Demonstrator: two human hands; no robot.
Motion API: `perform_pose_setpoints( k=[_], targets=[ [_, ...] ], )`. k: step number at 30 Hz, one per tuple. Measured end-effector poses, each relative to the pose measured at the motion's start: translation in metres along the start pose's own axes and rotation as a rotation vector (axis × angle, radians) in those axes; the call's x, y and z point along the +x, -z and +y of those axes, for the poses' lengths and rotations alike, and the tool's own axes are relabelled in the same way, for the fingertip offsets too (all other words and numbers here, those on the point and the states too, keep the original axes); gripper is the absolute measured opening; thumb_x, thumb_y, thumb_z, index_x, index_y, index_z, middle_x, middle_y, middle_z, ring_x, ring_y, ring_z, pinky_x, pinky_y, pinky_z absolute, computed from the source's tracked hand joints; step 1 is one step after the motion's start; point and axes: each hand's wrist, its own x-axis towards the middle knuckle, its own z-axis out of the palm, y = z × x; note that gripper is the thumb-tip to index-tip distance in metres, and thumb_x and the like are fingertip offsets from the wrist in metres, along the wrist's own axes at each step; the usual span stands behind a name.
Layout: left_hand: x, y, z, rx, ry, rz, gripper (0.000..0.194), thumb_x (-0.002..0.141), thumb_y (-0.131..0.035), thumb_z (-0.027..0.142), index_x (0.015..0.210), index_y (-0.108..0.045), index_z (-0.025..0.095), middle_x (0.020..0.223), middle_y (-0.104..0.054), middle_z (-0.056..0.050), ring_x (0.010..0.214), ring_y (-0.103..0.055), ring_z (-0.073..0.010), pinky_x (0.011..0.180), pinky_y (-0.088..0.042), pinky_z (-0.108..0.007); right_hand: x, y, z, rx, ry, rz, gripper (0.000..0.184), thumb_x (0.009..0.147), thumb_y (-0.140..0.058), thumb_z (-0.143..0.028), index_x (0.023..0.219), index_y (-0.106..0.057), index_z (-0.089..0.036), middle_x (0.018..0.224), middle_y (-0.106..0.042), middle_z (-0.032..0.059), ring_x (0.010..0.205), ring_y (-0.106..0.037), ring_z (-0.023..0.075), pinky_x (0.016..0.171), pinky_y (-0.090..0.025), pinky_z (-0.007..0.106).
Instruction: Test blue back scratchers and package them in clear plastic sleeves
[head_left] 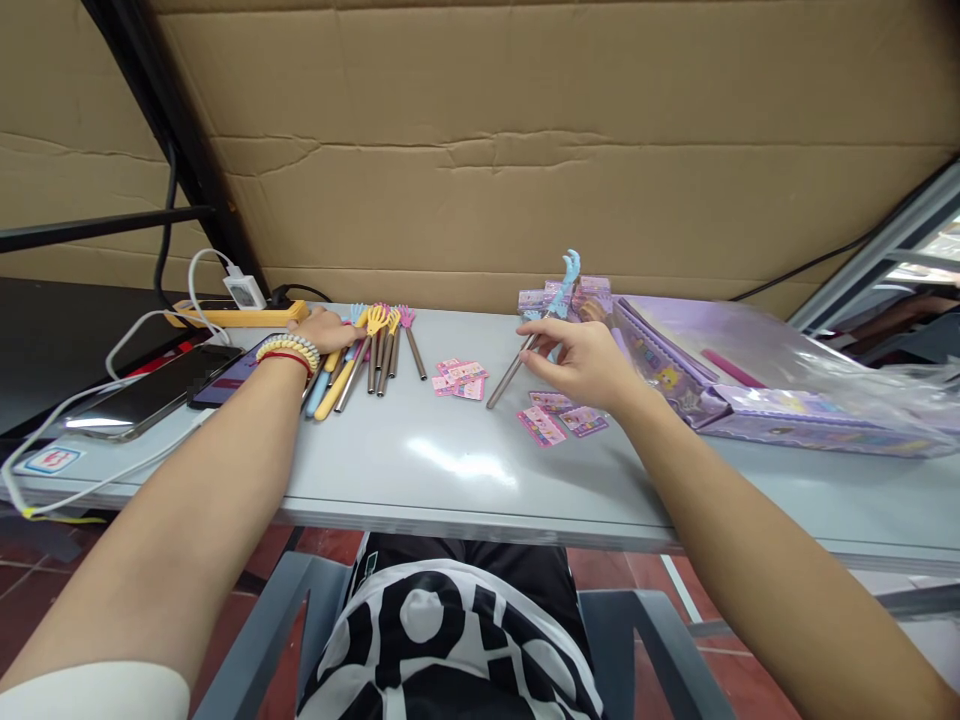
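My right hand (587, 360) pinches a metal-handled stick with a light blue hand-shaped head (568, 275), tilted up off the grey table (450, 470). Small pink cards (559, 418) lie just under that hand, and more pink cards (461, 379) lie in the middle. My left hand (324, 330), with bead bracelets on the wrist, rests on a pile of several similar sticks (375, 350) with yellow, pink and blue heads; its fingers curl over them.
Two phones (161, 390) with white cables lie at the left by a yellow power strip (232, 315). A purple box under clear plastic (757, 380) fills the right side. Cardboard stands behind the table. Chair arms show below.
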Motion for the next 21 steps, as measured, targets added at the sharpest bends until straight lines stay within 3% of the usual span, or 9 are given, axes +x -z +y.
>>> perform_pose_setpoints(
  k=[4,7,13,21],
  targets=[
    [0.0,0.0,0.0,0.009,0.009,0.006,0.074,0.083,-0.036,0.063,0.12,-0.059,0.003,0.139,-0.045,-0.022,0.128,-0.04,-0.0391,0.103,-0.032,-0.051,0.0,0.0,0.0,-0.002,0.008,0.001,0.028,0.078,-0.056,-0.028,0.099,-0.069,-0.014,0.068,-0.064,0.0027,0.056,-0.056,0.0118,0.065,-0.046,0.025],
    [0.001,0.0,0.001,0.004,0.011,-0.015,0.072,0.078,-0.041,0.065,0.115,-0.063,0.007,0.136,-0.049,-0.023,0.131,-0.036,-0.0418,0.102,-0.033,-0.054,0.0,0.0,0.001,-0.004,0.01,0.001,0.028,0.078,-0.056,-0.029,0.098,-0.069,-0.014,0.068,-0.064,0.0024,0.055,-0.055,0.0115,0.064,-0.046,0.024],
    [0.001,0.003,0.004,-0.057,-0.04,-0.034,0.062,0.073,-0.042,0.067,0.096,-0.068,0.016,0.123,-0.061,-0.016,0.114,-0.054,-0.0385,0.099,-0.037,-0.053,0.0,-0.001,0.003,-0.012,0.015,0.005,0.028,0.078,-0.057,-0.029,0.098,-0.069,-0.013,0.068,-0.064,0.0022,0.054,-0.055,0.0108,0.064,-0.045,0.024],
    [-0.009,0.005,0.019,0.014,-0.084,-0.053,0.07,0.075,-0.038,0.068,0.11,-0.066,0.014,0.129,-0.056,-0.02,0.122,-0.046,-0.0417,0.099,-0.034,-0.054,0.0,-0.001,0.002,-0.003,0.008,0.006,0.03,0.077,-0.057,-0.03,0.098,-0.069,-0.012,0.069,-0.064,0.0028,0.053,-0.054,0.0107,0.063,-0.045,0.024]
  ],
)
